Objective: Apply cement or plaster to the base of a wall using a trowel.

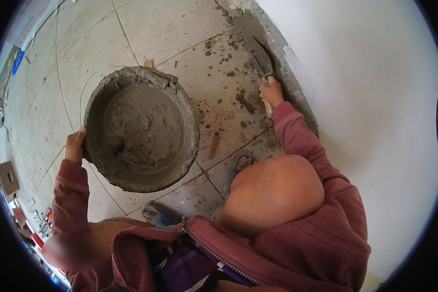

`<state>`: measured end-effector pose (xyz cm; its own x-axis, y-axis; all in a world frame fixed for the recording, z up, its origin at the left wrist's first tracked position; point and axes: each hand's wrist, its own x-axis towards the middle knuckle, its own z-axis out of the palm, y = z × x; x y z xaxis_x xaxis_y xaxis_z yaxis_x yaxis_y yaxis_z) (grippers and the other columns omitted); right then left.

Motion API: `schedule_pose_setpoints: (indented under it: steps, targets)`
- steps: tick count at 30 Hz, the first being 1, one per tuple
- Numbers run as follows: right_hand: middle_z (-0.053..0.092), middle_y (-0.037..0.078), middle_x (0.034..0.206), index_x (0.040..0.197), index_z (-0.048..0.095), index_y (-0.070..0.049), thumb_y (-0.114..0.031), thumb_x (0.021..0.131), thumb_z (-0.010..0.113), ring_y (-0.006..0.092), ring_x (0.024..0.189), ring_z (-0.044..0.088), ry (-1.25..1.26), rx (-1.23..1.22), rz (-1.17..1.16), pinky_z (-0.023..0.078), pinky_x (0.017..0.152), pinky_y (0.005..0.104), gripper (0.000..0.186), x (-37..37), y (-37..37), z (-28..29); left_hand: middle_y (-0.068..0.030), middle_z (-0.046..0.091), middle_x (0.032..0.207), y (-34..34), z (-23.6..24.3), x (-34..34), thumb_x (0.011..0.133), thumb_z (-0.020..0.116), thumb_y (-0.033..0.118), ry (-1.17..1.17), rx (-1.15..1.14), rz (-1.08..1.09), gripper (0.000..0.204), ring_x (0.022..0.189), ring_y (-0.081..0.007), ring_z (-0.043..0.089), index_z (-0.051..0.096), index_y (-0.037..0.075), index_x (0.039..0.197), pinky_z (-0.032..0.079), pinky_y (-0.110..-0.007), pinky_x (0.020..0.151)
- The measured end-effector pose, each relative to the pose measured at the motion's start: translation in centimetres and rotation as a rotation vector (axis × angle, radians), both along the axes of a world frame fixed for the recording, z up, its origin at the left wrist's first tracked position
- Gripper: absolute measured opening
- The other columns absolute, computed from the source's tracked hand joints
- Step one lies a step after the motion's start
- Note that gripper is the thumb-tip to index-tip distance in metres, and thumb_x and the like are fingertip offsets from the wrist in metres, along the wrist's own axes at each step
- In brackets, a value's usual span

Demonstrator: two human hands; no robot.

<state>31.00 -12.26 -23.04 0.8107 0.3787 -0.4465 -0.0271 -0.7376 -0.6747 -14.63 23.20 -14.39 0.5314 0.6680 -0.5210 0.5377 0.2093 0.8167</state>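
Note:
My left hand [75, 145] grips the left rim of a round pan [180, 104] caked with grey mortar, which sits on the tiled floor and holds wet mortar inside. My right hand [271, 92] is closed on the wooden handle of a trowel [261, 57]. The trowel blade lies against the grey mortar strip [283, 63] that runs along the foot of the white wall. I am squatting, with my knees and sandalled feet below the pan.
The white wall [374, 97] fills the right side. Mortar crumbs [228, 73] are scattered over the floor tiles between pan and wall. A small wooden stick [213, 145] lies by the pan. Boxes and clutter [7, 177] sit at the far left.

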Motion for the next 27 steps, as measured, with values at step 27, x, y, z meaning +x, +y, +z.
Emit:
schedule_pose_setpoints:
  steps: [27]
  targets:
    - [0.055,0.026,0.097,0.099,0.049,0.006,-0.021,0.076,0.05,0.0375,0.091,0.053,-0.151,-0.111,0.09,0.042,0.077,0.0402,0.036,-0.6,2.0,-2.0,-0.0017,0.059,0.069,0.1,-0.2,-0.1,0.084,0.048,0.038,0.029,0.018,-0.003,0.04,0.057,-0.0078,0.052,0.059,0.0,0.08,0.04,-0.021,0.053]
